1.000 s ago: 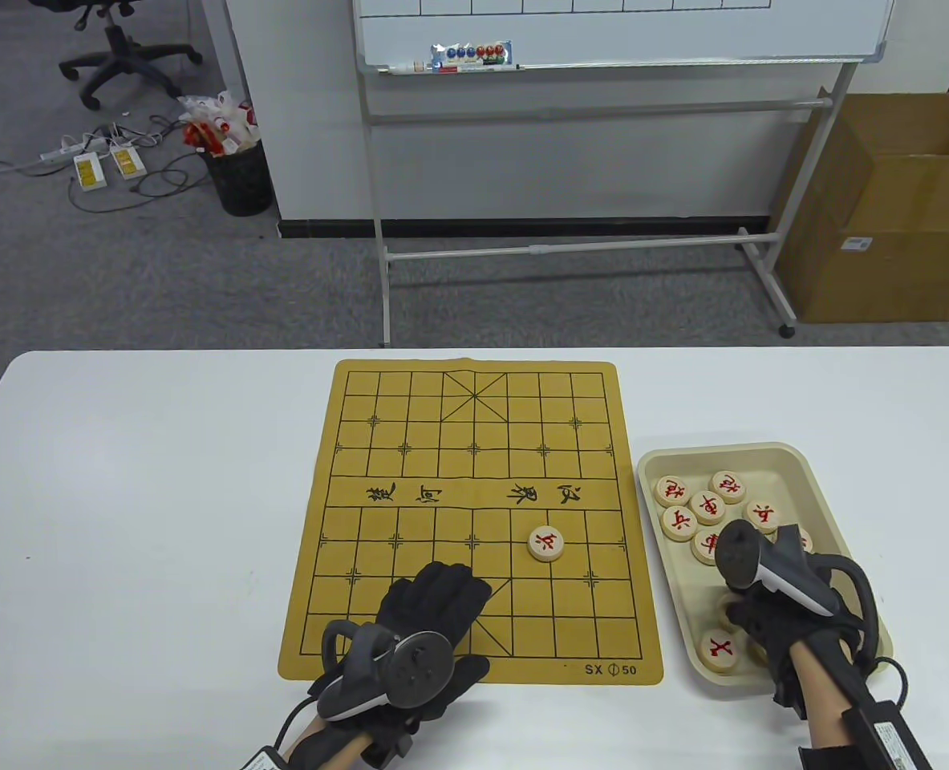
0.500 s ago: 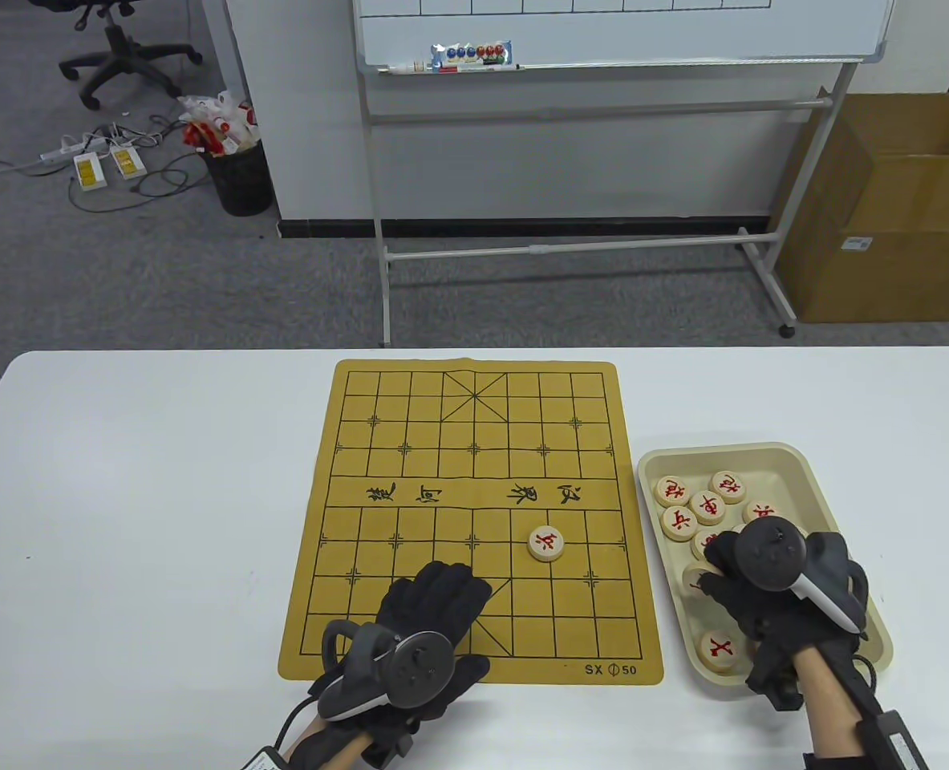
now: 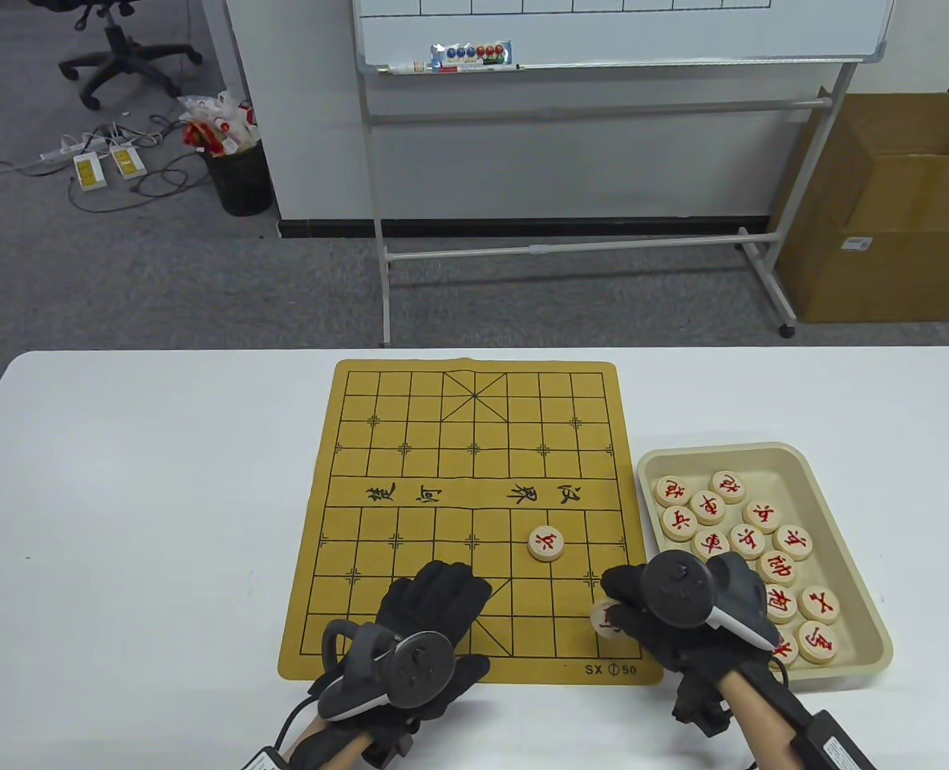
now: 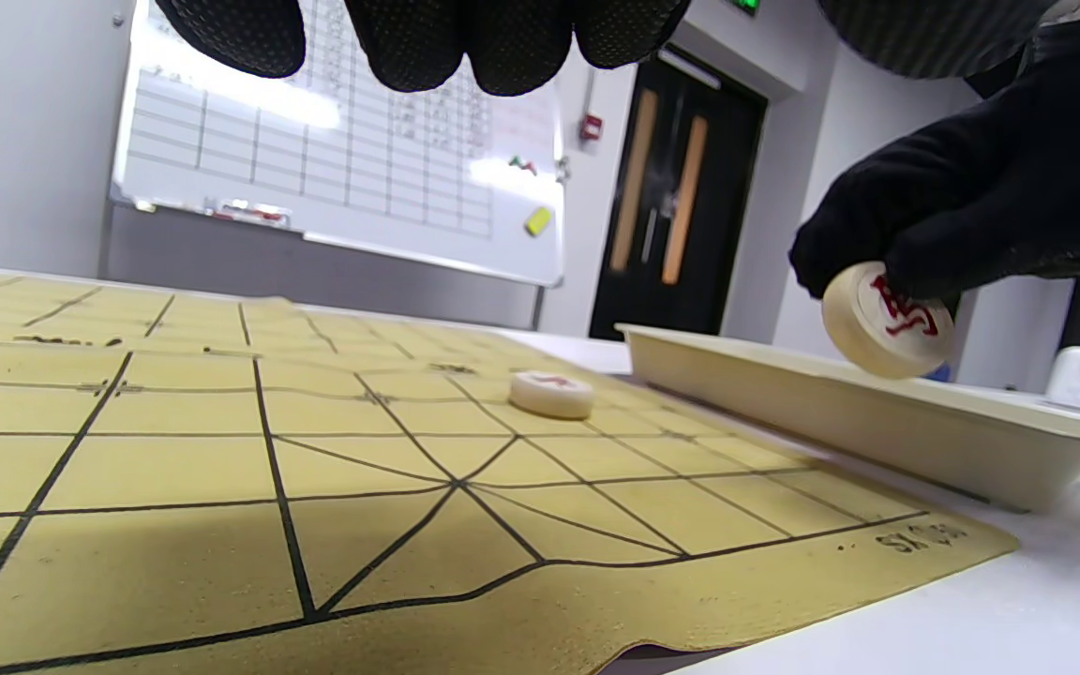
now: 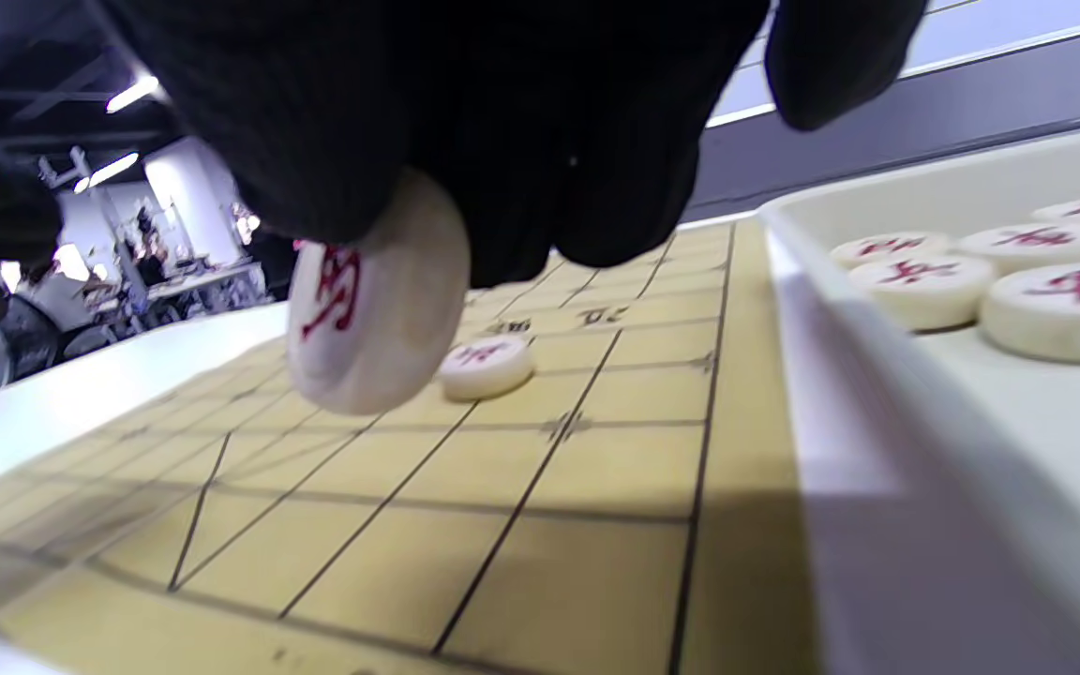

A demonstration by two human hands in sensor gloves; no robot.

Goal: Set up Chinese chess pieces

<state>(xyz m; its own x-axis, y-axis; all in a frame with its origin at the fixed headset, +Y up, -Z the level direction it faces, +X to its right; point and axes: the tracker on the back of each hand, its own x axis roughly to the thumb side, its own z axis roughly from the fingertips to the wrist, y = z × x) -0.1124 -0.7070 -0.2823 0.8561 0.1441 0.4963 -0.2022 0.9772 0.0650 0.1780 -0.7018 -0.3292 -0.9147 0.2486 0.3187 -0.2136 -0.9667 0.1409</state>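
A yellow Chinese chess board (image 3: 474, 449) lies on the white table. One red-lettered wooden piece (image 3: 546, 544) sits on its near half, also seen in the left wrist view (image 4: 551, 393) and the right wrist view (image 5: 486, 367). My right hand (image 3: 642, 609) pinches another red-lettered piece (image 3: 604, 619) tilted above the board's near right corner; it shows in the left wrist view (image 4: 887, 319) and the right wrist view (image 5: 371, 300). My left hand (image 3: 434, 601) rests flat on the board's near edge and holds nothing. A beige tray (image 3: 843, 473) right of the board holds several red pieces (image 3: 727, 486).
A whiteboard stand (image 3: 602, 241) stands behind the table, a cardboard box (image 3: 891, 208) at the back right. The tray's wall (image 5: 877, 394) runs close along the board's right edge. Bare white table (image 3: 145, 497) lies left of the board.
My right hand lifted a piece out of the tray and carried it left, over the board's near right corner. The tray's pieces are uncovered now. My left hand has not moved.
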